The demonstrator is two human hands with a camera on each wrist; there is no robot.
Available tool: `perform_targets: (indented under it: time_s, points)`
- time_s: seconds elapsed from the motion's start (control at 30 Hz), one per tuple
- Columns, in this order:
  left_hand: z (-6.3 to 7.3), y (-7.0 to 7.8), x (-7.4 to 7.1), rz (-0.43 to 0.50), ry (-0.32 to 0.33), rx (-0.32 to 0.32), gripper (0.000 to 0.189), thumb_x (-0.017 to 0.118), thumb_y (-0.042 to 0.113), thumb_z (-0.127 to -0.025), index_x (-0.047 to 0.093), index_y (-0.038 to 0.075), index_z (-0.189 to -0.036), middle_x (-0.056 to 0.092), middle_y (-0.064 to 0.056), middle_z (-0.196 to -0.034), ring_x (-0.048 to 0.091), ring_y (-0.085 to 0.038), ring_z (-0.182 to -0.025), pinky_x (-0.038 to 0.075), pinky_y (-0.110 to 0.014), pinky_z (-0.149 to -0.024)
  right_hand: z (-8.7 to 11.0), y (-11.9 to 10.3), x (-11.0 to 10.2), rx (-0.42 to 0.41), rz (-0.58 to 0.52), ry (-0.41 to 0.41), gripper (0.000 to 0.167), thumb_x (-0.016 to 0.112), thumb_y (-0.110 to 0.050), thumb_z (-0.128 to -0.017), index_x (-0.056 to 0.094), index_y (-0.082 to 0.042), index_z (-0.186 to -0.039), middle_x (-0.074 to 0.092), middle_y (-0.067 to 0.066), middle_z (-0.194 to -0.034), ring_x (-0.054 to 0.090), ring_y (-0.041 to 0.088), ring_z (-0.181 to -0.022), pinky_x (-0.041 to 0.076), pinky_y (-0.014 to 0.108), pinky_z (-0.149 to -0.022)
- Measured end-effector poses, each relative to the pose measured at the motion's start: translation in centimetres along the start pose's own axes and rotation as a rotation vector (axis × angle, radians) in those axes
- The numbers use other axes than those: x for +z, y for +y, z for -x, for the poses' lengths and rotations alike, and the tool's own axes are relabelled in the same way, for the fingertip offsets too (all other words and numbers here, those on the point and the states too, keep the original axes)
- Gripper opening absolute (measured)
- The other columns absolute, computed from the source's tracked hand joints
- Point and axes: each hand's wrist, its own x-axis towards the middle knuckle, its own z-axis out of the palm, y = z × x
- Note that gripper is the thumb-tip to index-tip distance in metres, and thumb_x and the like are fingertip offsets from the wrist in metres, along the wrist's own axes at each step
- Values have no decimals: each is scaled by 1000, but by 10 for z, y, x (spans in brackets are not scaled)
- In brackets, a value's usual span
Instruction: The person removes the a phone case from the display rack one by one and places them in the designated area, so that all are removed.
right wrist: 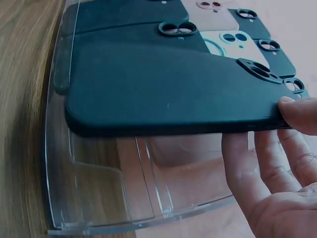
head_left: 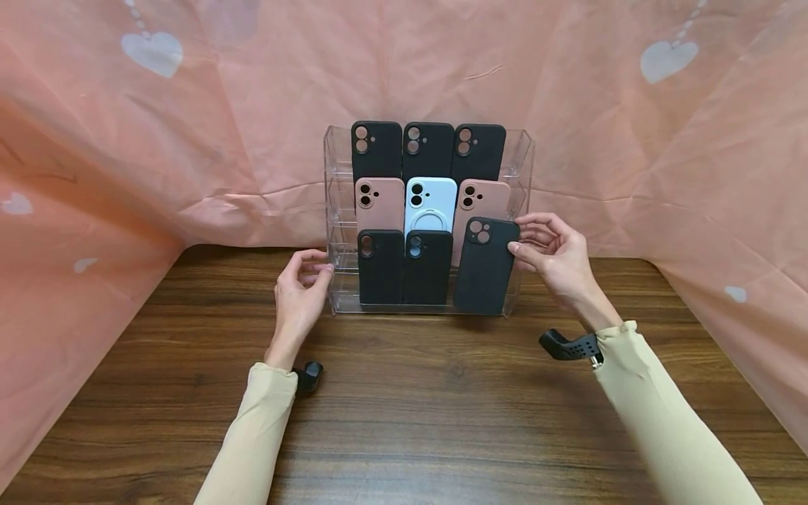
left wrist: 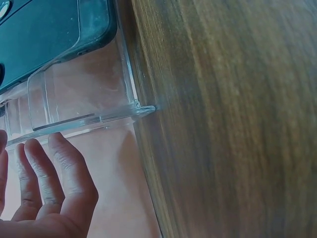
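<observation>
Between its thumb and fingers my right hand [head_left: 555, 259] pinches a black phone case [head_left: 485, 270] by its upper right edge. That case leans slightly, in front of the lower right part of a clear acrylic rack [head_left: 336, 305]. Seen in the right wrist view, the held case [right wrist: 163, 94] has its lower end over the rack's front lip. My left hand [head_left: 299, 287] is at the rack's left side, fingers bent; in the left wrist view the fingertips [left wrist: 62, 144] are close to the clear side wall, and whether they touch it I cannot tell.
Two black cases [head_left: 381, 270] stand in the rack's front row. Behind them are a white case [head_left: 431, 193] with a ring and pink cases [head_left: 381, 207]; black cases [head_left: 376, 154] fill the top row. A pink curtain [head_left: 404, 63] hangs behind the wooden table [head_left: 404, 421].
</observation>
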Motion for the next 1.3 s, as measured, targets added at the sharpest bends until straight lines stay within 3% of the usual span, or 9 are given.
perform_targets:
  time_s: [0.3,0.53,0.9,1.3]
  points:
    - [2,0,0,-5,1,-5,21,68,14,-95,68,14,-116,73,-9,-105,69,-4,-79,55,-16,-61,7,-1,3,99,-96,-96,37,67,14,-89,66,-9,-117,73,-1,-93,71,7,-75,63,27,-63]
    - [1,-1,0,-11,1,-4,22,68,13,-95,68,14,-117,74,-10,-106,68,1,-78,55,-15,-62,15,2,7,113,-69,-154,37,66,12,-91,61,-5,-124,75,1,-100,74,11,-79,64,31,-67]
    - [-1,0,0,-12,-2,15,23,67,12,-96,67,11,-119,74,-11,-105,67,0,-76,55,-16,-60,29,13,14,180,-9,-179,37,65,8,-93,62,-13,-123,73,-3,-99,72,8,-73,63,29,-63]
    - [-1,1,0,-25,1,9,22,67,13,-96,68,14,-118,73,-10,-104,70,-10,-80,55,-17,-61,45,31,31,248,10,-217,40,65,7,-94,57,-8,-130,70,-4,-96,69,7,-74,64,33,-63]
